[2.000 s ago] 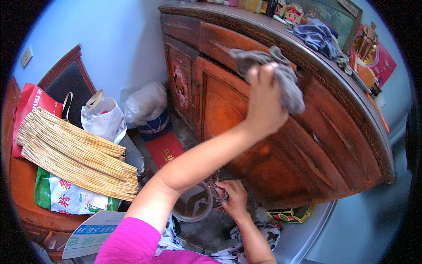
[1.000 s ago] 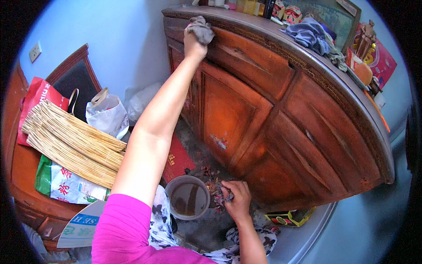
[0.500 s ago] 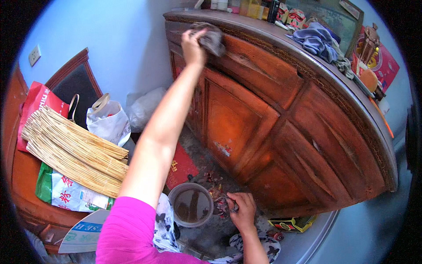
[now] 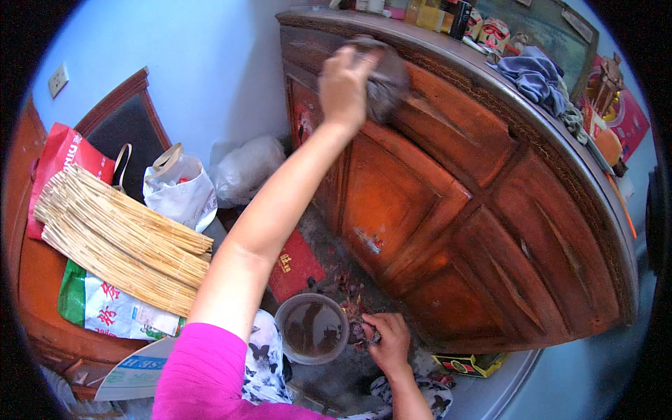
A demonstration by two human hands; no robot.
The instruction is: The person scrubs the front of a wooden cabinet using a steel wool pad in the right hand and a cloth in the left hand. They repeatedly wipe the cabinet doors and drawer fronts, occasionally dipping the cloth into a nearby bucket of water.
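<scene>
My left hand [image 4: 343, 89] is stretched far forward, closed on a dark grey-brown cloth [image 4: 387, 82] that is smeared by motion. The cloth lies against the upper drawer front of a reddish-brown wooden cabinet [image 4: 392, 210] with worn panels. Low down, beside the cabinet's base, my right hand [image 4: 390, 344] has its fingers curled around a small dark thing, mostly hidden, that I cannot make out. Just left of that hand, a round plastic tub [image 4: 346, 323] of murky brown water stands on the floor. Dark and reddish scraps [image 4: 355, 299] lie between tub and cabinet.
A bundle of thin sticks [image 4: 126, 241] rests on a wooden chair at left, near a white bag [image 4: 180, 192] and a red bag [image 4: 91, 157]. Bottles, a blue-grey cloth [image 4: 530, 75] and ornaments crowd the cabinet top. A yellow-and-black box [image 4: 470, 364] lies under the cabinet's right end.
My left hand has moved with the cloth to the right and slightly down along the drawer front. The view has shifted slightly; my right hand stays low beside the tub.
</scene>
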